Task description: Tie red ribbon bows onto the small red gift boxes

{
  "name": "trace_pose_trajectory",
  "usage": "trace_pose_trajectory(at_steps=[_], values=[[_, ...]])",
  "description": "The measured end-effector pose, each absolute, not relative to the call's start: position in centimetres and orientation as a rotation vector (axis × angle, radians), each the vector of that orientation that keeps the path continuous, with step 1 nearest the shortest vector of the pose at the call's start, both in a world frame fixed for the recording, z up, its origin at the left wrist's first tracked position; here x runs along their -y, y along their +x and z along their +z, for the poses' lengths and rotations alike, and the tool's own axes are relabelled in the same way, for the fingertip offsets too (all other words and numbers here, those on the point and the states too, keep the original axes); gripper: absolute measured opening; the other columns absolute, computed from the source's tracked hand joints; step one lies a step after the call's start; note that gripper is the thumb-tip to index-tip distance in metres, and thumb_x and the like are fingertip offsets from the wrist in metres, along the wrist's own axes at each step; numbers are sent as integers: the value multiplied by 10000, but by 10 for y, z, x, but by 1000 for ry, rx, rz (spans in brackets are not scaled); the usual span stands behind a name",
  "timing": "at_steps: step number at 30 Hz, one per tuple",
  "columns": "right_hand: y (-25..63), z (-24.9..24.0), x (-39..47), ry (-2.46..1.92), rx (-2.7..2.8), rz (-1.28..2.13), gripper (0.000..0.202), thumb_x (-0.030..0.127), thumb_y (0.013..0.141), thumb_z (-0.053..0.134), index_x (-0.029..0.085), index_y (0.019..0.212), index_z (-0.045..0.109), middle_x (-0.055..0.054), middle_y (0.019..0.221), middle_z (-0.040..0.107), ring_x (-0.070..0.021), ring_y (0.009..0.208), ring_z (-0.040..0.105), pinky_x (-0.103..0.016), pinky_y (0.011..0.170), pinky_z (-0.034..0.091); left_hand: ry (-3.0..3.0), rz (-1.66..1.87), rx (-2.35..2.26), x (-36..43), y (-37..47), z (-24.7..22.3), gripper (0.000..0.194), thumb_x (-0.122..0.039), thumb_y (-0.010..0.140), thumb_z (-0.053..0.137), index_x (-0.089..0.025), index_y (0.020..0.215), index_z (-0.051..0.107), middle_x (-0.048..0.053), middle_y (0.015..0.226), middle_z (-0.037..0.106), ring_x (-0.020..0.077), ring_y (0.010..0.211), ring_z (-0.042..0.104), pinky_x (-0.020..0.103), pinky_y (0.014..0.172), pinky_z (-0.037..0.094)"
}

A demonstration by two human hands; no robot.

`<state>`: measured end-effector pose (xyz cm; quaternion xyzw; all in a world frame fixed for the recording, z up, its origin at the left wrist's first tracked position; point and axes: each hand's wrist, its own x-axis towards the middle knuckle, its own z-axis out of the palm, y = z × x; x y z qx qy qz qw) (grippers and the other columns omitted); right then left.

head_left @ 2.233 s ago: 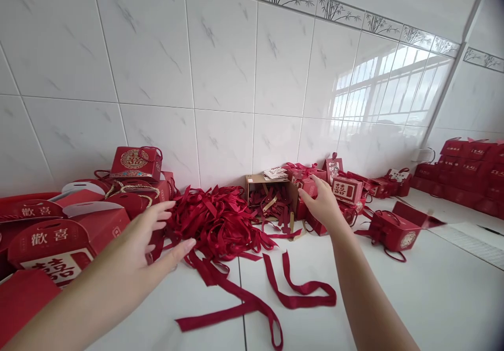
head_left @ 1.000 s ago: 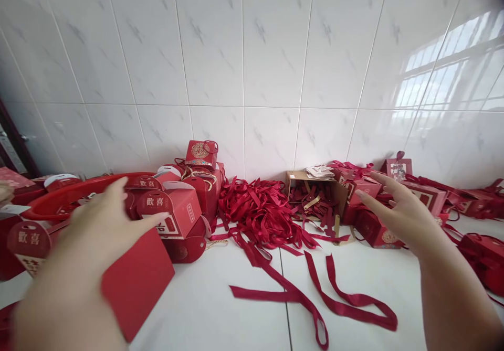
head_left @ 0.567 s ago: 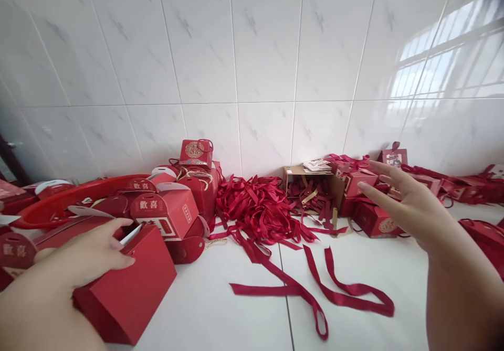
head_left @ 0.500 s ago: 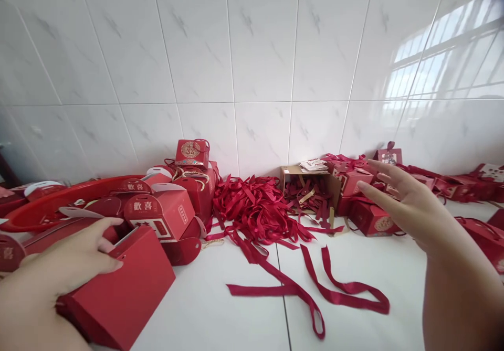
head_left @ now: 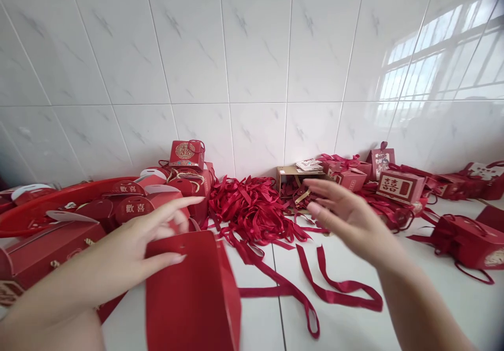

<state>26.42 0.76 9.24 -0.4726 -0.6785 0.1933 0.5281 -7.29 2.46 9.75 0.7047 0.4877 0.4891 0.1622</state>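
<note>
A plain red gift box [head_left: 192, 298] is in my left hand [head_left: 157, 235]. The thumb lies over the near face, the index finger points out above the top edge, and the other fingers curl behind it. My right hand [head_left: 342, 217] is raised above the table to the right, fingers apart, holding nothing. Behind it stands a small open carton [head_left: 280, 183] of dark red strips. Between the hands and farther back lies a heap of red ribbons [head_left: 250, 209]. One loose ribbon [head_left: 350, 298] curves across the white table near my right hand.
On the left, several red boxes [head_left: 157, 199] crowd around a red plastic basin [head_left: 16, 217]. Finished-looking boxes with bows [head_left: 468, 241] and a double-happiness label box [head_left: 401, 185] sit at the right. White cards [head_left: 309, 166] top the carton. A tiled wall [head_left: 255, 52] closes the back.
My left hand has carried the red box rightward, to the front of the table. My right hand has moved left, toward the middle, still with fingers apart. The view has shifted slightly.
</note>
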Motion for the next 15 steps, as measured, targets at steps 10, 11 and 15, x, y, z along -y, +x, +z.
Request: trace_pose_trajectory(at_steps=[10,11,15], values=[[210,81,0,-794,1441,1121,264,411,809,665,224,990,622,-49,966,699,-217,868,669,-315,695,561,2060,1302,-1099,-15,20,115,479,-341,747,691,-332,1206,555,39,1137,618,219,953,654,301,730,587],[212,82,-1,-769,1392,1132,267,399,802,677,226,996,620,-48,960,700,-217,868,671,-314,698,561,2100,1349,-1110,-16,21,115,416,-336,748,700,-328,1150,593,27,1155,615,217,1001,638,302,791,574],[221,87,-2,-723,1225,1136,279,381,759,727,225,951,596,-27,859,689,-183,744,663,-283,628,552,2266,1497,-1092,-15,26,114,210,-332,793,664,-282,997,678,22,1139,636,226,1136,567,324,983,472]])
